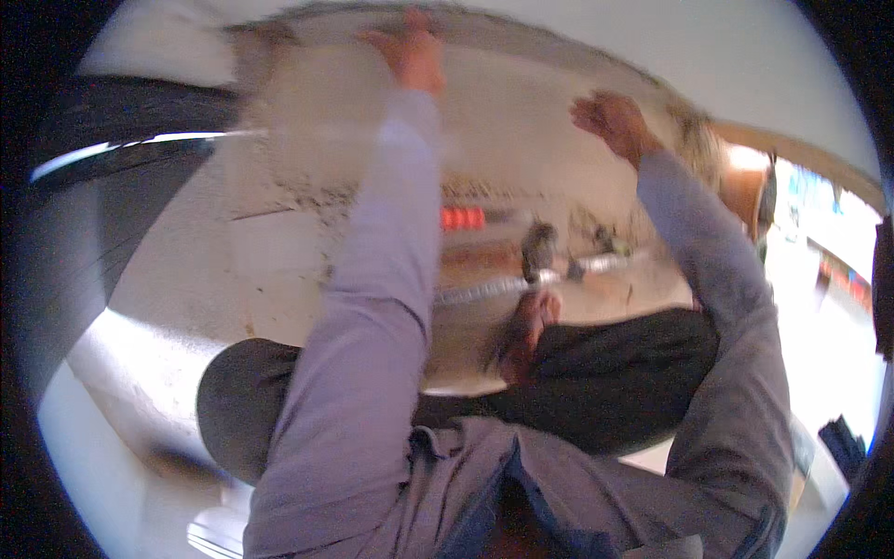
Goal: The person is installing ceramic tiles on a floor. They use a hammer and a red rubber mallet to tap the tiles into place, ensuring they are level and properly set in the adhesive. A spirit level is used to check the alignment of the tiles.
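Observation:
My left hand point(413, 58) reaches far ahead to the top of the tan, dusty surface point(503, 121), close to its ragged upper edge. Its thumb and fingers stand apart, and nothing shows in it. Farther right, my right hand point(612, 123) is over the same surface, fingers stretched toward the left and blurred by motion; I see nothing in it. Nearer to me lies a tool with a red handle point(463, 218), partly behind my left forearm. Close by are a brown strip point(480, 263) and a long silvery bar point(475, 291).
Crumbly debris point(317, 196) is scattered along the middle. A small dark object point(538, 250) rests by the bar. My bent leg point(615, 377) and foot point(531, 331) are close in front. A large dark panel or sheet point(121, 205) stands at the left; a bright opening point(819, 242) is at the right.

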Motion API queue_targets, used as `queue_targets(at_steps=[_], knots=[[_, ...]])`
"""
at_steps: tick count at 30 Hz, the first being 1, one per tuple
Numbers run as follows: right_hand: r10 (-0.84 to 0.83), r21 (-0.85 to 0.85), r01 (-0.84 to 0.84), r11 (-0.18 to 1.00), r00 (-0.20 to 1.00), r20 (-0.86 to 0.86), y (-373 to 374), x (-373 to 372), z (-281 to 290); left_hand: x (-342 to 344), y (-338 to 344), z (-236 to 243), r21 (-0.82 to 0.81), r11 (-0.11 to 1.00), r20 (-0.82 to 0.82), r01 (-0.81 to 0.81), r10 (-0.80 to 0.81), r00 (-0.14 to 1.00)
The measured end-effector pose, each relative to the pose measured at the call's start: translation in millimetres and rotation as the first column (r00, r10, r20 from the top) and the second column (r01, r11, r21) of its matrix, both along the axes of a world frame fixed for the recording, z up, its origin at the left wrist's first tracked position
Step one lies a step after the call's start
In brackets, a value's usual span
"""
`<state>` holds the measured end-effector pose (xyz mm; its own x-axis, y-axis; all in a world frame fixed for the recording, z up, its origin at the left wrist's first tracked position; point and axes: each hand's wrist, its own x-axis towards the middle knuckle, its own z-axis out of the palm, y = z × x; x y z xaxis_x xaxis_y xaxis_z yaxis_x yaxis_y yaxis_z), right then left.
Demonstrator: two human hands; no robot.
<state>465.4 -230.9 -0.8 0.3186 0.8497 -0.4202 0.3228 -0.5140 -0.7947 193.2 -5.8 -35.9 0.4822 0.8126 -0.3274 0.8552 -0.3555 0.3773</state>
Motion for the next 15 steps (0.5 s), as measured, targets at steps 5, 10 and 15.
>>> queue_targets(at_steps=[5,10,15], knots=[[0.721,-0.386,-0.611,0.691,0.619,0.311,26.4,-122.0,63.4,-35.6,59.0,-67.5,0.644,0.764,0.127,-0.045,-0.049,0.991],[0.863,-0.206,-0.899,0.387,0.274,0.424,-59.8,-160.4,70.3,-43.7,75.7,-53.5,0.199,0.949,0.001,0.245,-0.25,0.968],[0.729,0.048,-0.891,0.451,0.399,0.556,-111.4,-194.8,66.1,-57.7,48.5,-38.5,-0.514,0.844,0.724,-0.152,0.522,0.451]])
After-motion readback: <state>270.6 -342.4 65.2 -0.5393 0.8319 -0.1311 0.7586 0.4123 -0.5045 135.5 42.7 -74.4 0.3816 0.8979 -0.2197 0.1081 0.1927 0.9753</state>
